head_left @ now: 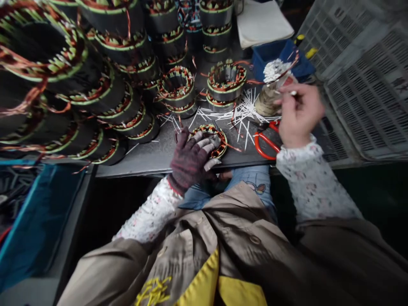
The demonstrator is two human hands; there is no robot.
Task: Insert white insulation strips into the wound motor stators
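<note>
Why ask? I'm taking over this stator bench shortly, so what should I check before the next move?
1. Left hand, in a dark knit glove, on the wound stator: ok, fingers spread across it.
2. Right hand pinching a white insulating sleeve: ok, though the piece is small to see.
3. Red-handled scissors: ok, lying beside the right wrist.
4. Loose white sleeves on the bench: not ok, scattered among the stacked stators.
5. Wire ends under the glove: cannot tell, hidden.

Head camera faces forward-down, near gloved left hand (190, 161)
</note>
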